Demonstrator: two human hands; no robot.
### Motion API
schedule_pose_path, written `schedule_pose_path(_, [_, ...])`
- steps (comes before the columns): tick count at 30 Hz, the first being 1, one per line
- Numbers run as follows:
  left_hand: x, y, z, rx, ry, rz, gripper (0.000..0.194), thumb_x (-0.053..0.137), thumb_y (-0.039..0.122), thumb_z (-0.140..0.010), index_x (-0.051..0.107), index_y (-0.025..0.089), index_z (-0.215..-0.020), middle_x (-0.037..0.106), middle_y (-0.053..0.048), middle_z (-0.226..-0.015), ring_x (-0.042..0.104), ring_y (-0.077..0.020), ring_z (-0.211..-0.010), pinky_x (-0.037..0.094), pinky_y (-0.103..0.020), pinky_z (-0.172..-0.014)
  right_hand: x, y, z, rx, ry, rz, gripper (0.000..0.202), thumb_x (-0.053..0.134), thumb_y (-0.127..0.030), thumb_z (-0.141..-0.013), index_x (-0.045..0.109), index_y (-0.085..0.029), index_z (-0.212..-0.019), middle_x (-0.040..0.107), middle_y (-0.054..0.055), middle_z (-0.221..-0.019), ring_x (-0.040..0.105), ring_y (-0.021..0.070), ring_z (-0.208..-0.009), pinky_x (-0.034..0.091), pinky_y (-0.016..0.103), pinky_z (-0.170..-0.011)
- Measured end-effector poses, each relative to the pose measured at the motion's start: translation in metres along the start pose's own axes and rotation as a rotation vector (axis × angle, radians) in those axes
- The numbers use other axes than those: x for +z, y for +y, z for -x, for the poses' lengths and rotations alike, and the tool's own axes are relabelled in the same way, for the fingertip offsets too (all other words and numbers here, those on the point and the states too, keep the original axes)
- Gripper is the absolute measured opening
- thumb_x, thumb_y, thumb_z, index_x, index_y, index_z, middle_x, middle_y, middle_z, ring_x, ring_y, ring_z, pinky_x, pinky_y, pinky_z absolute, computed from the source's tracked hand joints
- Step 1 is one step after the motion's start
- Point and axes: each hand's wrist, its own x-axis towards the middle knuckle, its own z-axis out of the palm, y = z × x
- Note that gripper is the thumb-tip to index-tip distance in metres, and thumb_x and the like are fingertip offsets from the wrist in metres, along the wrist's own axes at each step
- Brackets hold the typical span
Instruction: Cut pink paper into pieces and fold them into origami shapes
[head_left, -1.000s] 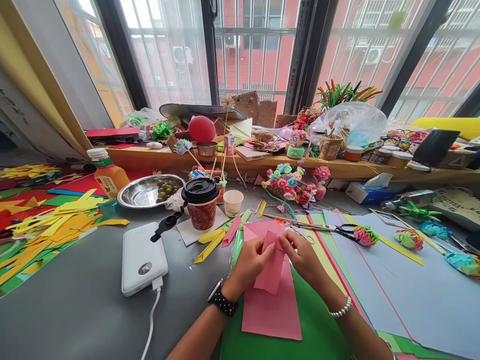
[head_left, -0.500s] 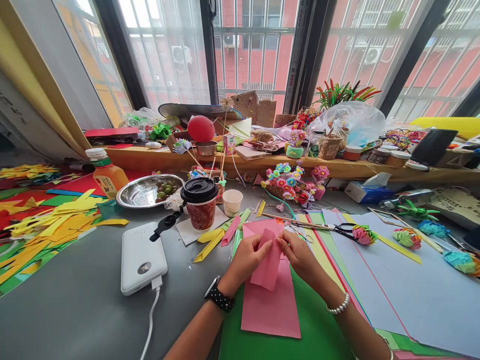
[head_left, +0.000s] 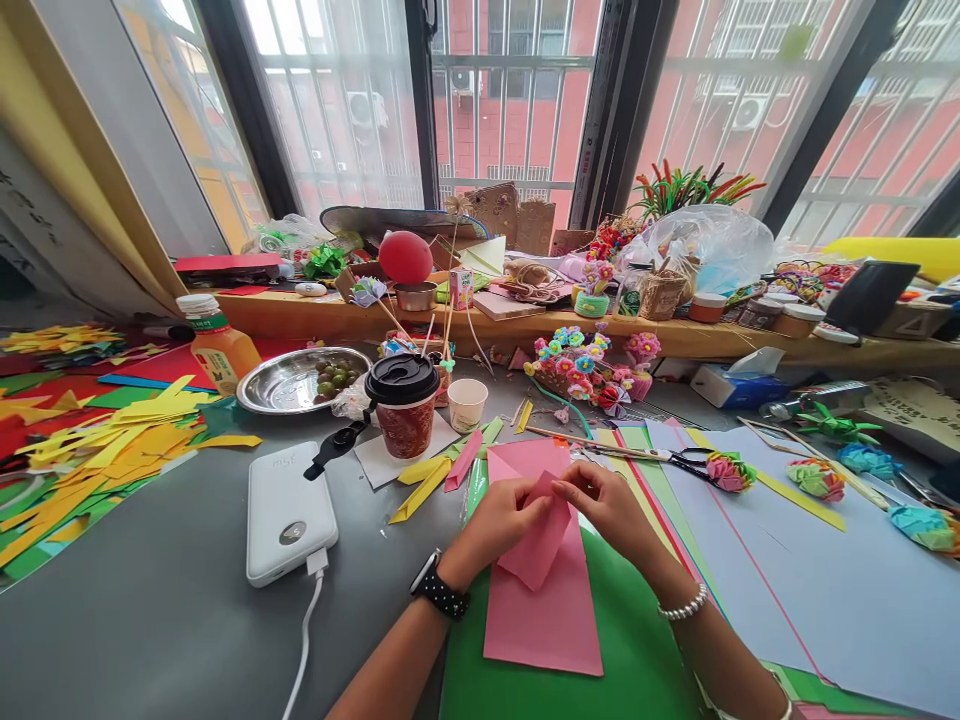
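Note:
A small sheet of pink paper is pinched between my two hands, its lower part slanting downward. My left hand grips its left side, thumb on top. At its upper right edge, the fingers of my right hand are closed on the paper; the fingertips partly hide it. Under the hands lies a longer pink paper strip on a green sheet. Left of the hands are a folded pink strip and folded yellow strips.
A lidded coffee cup, a paper cup and a white power bank with a cable stand to the left. Black-handled scissors lie on the stacked paper at right, near paper flowers. Cut strips cover the far left.
The held pink paper has tilted and turned, its lower end dropping slightly. My right hand has shifted a little up and right, its fingers more bent over the paper's edge.

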Motion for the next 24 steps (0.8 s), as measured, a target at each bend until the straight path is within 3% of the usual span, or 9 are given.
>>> schedule_pose_path(2, [-0.001,0.000,-0.002,-0.024,0.096,0.120,0.026,0.053,0.036,-0.069,0.055,0.013,-0.080,0.050,0.003,-0.061,0.047,-0.0114,-0.058,0.034,-0.021,-0.051,0.000,0.002,0.000,0.034,0.059,-0.082,0.025,0.051,-0.040,-0.073,0.054,-0.017,-0.063,0.052,-0.001,-0.056,0.046,0.0116,-0.051,0.036,0.022,-0.047])
schedule_pose_path(5, [-0.004,0.000,-0.005,-0.056,0.355,0.364,0.057,0.063,0.035,-0.061,0.040,0.015,-0.109,0.055,-0.004,-0.082,0.054,-0.0155,-0.075,0.041,-0.024,-0.063,0.000,0.006,-0.001,0.128,0.164,-0.311,0.023,0.053,-0.040,-0.071,0.054,-0.017,-0.069,0.055,0.000,-0.056,0.051,0.0123,-0.052,0.037,0.022,-0.044])
schedule_pose_path(8, [-0.009,0.001,-0.005,-0.089,0.504,0.540,0.065,0.064,0.034,-0.060,0.033,0.016,-0.115,0.054,-0.009,-0.096,0.054,-0.0167,-0.083,0.042,-0.025,-0.065,-0.002,0.007,-0.001,0.234,0.208,-0.581,0.021,0.058,-0.037,-0.068,0.052,-0.016,-0.071,0.062,0.003,-0.065,0.058,0.0138,-0.059,0.042,0.021,-0.048])
schedule_pose_path(11, [-0.010,0.004,-0.003,-0.111,0.368,0.555,0.045,0.060,0.036,-0.065,0.047,0.015,-0.103,0.056,-0.008,-0.094,0.054,-0.0160,-0.081,0.042,-0.024,-0.065,-0.002,0.003,-0.001,0.329,0.184,-0.756,0.020,0.062,-0.033,-0.066,0.053,-0.016,-0.071,0.066,0.006,-0.075,0.061,0.0139,-0.067,0.046,0.021,-0.057])
schedule_pose_path(15, [-0.007,0.009,0.000,-0.097,0.191,0.398,0.024,0.060,0.037,-0.065,0.058,0.013,-0.070,0.060,-0.004,-0.073,0.054,-0.0145,-0.070,0.039,-0.024,-0.063,0.004,-0.006,0.001,0.412,0.093,-0.841,0.019,0.064,-0.031,-0.065,0.055,-0.014,-0.068,0.066,0.005,-0.070,0.062,0.0124,-0.065,0.046,0.019,-0.055])
schedule_pose_path(18, [-0.005,0.010,0.001,-0.111,0.207,0.358,0.025,0.061,0.037,-0.063,0.056,0.013,-0.060,0.059,-0.001,-0.062,0.053,-0.0138,-0.063,0.038,-0.024,-0.060,0.008,-0.009,0.002,0.408,0.042,-0.816,0.020,0.064,-0.033,-0.064,0.056,-0.014,-0.066,0.066,0.004,-0.067,0.060,0.0109,-0.058,0.047,0.020,-0.054])
schedule_pose_path(24, [-0.005,0.009,0.002,-0.048,0.242,0.469,0.025,0.054,0.036,-0.070,0.061,0.012,-0.071,0.059,-0.003,-0.069,0.054,-0.0140,-0.068,0.041,-0.024,-0.066,0.012,-0.008,0.004,0.315,-0.023,-0.705,0.023,0.061,-0.036,-0.066,0.058,-0.014,-0.065,0.064,0.002,-0.063,0.058,0.0102,-0.053,0.046,0.023,-0.054])
